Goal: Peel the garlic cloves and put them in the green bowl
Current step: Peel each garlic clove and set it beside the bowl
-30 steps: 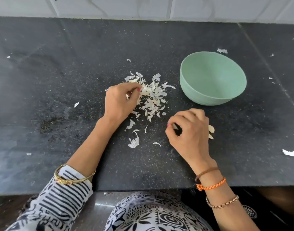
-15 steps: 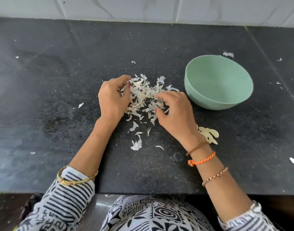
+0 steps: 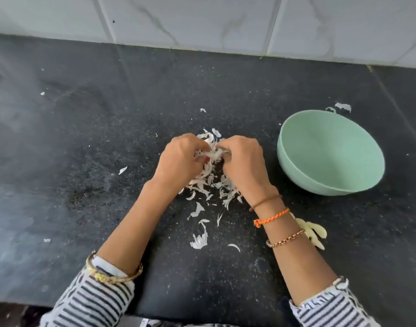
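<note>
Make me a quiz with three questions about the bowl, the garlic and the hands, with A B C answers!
1. Where do the peeled garlic cloves lie?
A in the bowl
B on the counter by the right wrist
C on the wall tiles

2. What colour is the bowl?
A green
B red
C black

3. What are the hands doing?
A lying flat
B lifting the bowl
C gathering garlic skins

Answers: 1 B, the cloves sit on the black counter. 2 A, pale green. 3 C, the left hand and right hand curl round the garlic skins.

The garlic skins [image 3: 209,182] lie on the counter [image 3: 84,161], left of the bowl [image 3: 329,152].
</note>
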Tool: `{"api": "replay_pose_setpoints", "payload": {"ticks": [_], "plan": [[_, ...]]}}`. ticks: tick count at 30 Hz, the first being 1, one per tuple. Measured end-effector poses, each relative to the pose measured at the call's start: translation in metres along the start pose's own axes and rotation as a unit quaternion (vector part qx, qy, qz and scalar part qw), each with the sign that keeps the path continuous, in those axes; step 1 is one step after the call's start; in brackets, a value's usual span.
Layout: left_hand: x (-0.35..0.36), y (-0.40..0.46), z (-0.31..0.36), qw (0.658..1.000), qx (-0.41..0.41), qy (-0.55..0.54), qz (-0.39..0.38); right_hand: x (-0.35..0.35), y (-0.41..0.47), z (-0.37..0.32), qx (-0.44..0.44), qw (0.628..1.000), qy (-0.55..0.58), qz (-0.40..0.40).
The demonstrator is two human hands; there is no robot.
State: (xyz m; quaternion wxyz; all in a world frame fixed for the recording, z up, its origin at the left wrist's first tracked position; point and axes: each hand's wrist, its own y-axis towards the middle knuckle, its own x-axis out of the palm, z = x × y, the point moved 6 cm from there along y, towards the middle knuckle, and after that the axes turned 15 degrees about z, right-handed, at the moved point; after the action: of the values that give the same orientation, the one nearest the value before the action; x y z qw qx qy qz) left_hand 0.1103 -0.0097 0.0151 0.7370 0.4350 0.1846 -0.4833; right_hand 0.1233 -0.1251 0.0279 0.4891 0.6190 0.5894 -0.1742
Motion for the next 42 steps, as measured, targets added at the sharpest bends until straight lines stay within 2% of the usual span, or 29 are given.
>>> {"api": "replay_pose_setpoints", "payload": {"ticks": [3, 7, 16, 20, 24, 30, 33, 35, 37, 39, 42], "plan": [[-0.001, 0.012, -0.006, 0.999, -0.015, 0.045, 0.011, -0.008, 0.001, 0.015, 0.033, 0.996, 0.033, 0.07], [-0.008, 0.01, -0.02, 0.997, -0.022, 0.037, 0.058, -0.014, 0.004, 0.022, 0.044, 0.991, 0.044, 0.117], [-0.014, 0.009, -0.029, 0.993, -0.019, -0.009, 0.112, -0.011, -0.002, 0.019, 0.051, 0.988, 0.09, 0.115], [-0.017, 0.009, -0.033, 0.988, -0.028, -0.006, 0.149, -0.008, -0.004, 0.02, 0.055, 0.992, 0.08, 0.082], [-0.023, 0.01, -0.034, 0.982, -0.044, -0.025, 0.18, -0.011, -0.006, 0.016, 0.054, 0.991, 0.076, 0.1], [-0.027, 0.01, -0.03, 0.979, -0.05, -0.051, 0.193, -0.005, -0.045, 0.007, 0.098, 0.993, 0.06, -0.013], [-0.025, 0.008, -0.03, 0.978, -0.066, -0.058, 0.187, 0.004, -0.077, -0.012, 0.06, 0.993, 0.042, -0.094], [-0.024, 0.009, -0.031, 0.978, -0.078, -0.069, 0.181, 0.008, -0.089, -0.023, 0.036, 0.987, 0.076, -0.137], [-0.027, 0.009, -0.033, 0.974, -0.102, -0.086, 0.181, 0.002, -0.091, -0.029, 0.046, 0.976, 0.168, -0.131], [-0.032, 0.009, -0.038, 0.965, -0.136, -0.108, 0.199, -0.008, -0.089, -0.026, 0.062, 0.97, 0.223, -0.072], [-0.041, 0.009, -0.051, 0.94, -0.207, -0.132, 0.236, -0.005, -0.099, -0.026, 0.009, 0.987, 0.132, -0.095]]}}
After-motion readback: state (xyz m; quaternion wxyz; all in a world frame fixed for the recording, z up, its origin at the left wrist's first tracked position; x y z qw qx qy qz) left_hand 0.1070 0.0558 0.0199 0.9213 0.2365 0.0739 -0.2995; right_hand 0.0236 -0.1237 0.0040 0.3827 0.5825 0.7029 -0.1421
